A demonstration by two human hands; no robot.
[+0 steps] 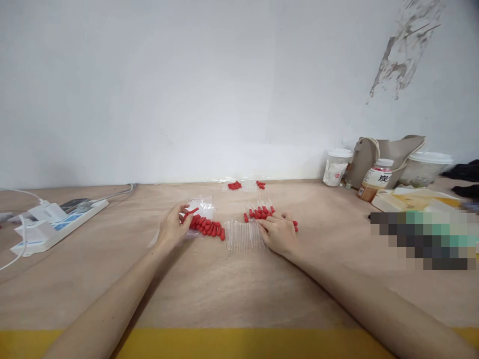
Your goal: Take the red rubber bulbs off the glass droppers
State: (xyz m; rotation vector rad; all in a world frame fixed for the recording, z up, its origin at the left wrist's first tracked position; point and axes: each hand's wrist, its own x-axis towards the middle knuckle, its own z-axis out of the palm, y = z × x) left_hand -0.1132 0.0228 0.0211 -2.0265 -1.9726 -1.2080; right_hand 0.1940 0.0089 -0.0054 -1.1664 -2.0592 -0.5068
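Note:
My left hand (174, 224) is closed in a pinch on a red rubber dropper bulb (192, 211), held just above a row of similar red bulbs (209, 227) on the table. Beside that row, clear glass dropper tubes (241, 237) lie side by side. My right hand (279, 232) is at the right end of the tubes, its fingertips pinched on what looks like one thin tube; the fingers partly hide it. Just beyond my right hand lie several assembled droppers (260, 213), red bulbs with clear tips pointing away. More red bulbs show past its right side.
Near the wall lies a clear bag (249, 186) with red bulbs and tubes. A clear plastic bag (202, 205) is by my left hand. At left sits a power strip (71, 222) with cables. On the right stand a cup (337, 167), bottle (375, 180) and grey bag (392, 152).

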